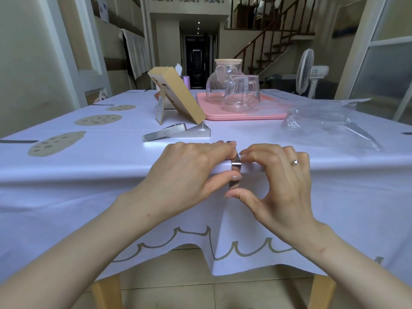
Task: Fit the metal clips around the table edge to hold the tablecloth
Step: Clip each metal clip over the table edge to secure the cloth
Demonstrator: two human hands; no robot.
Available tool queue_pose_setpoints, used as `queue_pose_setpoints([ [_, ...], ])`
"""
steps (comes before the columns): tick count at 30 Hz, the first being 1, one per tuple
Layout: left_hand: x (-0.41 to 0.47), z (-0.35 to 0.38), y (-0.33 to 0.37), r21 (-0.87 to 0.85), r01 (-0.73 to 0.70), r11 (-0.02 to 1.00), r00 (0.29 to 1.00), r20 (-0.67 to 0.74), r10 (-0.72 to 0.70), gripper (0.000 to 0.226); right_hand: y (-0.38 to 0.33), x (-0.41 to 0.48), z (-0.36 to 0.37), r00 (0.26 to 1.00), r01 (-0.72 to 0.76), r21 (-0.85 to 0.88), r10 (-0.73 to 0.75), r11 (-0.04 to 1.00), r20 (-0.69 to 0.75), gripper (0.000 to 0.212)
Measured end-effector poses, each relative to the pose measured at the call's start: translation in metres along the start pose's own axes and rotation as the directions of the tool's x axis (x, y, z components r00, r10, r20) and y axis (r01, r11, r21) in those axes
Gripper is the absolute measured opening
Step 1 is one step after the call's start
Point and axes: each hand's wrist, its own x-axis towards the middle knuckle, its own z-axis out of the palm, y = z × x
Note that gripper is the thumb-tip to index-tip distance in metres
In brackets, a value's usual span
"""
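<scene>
A metal clip (235,172) sits over the near table edge, on top of the white tablecloth (89,179). My left hand (189,172) grips it from the left, fingers on the tabletop and thumb under the edge against the clip. My right hand (278,175) pinches it from the right, fingers curled on top and thumb at the clip's lower end. Most of the clip is hidden by my fingers. Two more metal clips (176,132) lie on the cloth just beyond my hands.
A pink tray (263,114) holds a glass teapot (220,79) and a glass pitcher (242,94). A tilted wooden stand (178,94) is at centre left. Crumpled clear plastic packaging (330,121) lies at right. A white fan (308,72) stands behind.
</scene>
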Motion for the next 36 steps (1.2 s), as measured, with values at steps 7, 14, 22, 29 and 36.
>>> queue_pose_setpoints([
  [7, 0.0, 0.0, 0.001, -0.014, 0.035, 0.999, 0.999, 0.041, -0.034, 0.047, 0.001, 0.001, -0.005, 0.997, 0.071, -0.096, -0.066, 0.993, 0.05, 0.047],
  [14, -0.006, -0.048, -0.034, -0.254, 0.308, 0.917, 0.925, -0.144, -0.351, 0.031, -0.005, 0.016, -0.018, 0.977, -0.008, 0.073, -0.008, 0.997, 0.215, 0.057],
  [22, -0.008, -0.048, -0.076, 0.223, 0.531, 0.818, 0.82, 0.109, -0.562, 0.016, -0.011, 0.094, 0.013, 0.875, -0.108, -0.005, 0.098, 0.994, 0.475, 0.031],
  [29, -0.008, -0.053, -0.071, 0.346, 0.524, 0.778, 0.822, 0.033, -0.569, 0.031, -0.011, 0.11, 0.036, 0.809, -0.144, -0.079, 0.164, 0.986, 0.565, 0.012],
  [36, 0.008, -0.039, -0.018, -0.056, 0.057, 0.997, 0.988, -0.137, -0.065, 0.015, -0.014, 0.09, -0.014, 0.915, -0.191, -0.045, 0.195, 0.981, 0.352, 0.007],
])
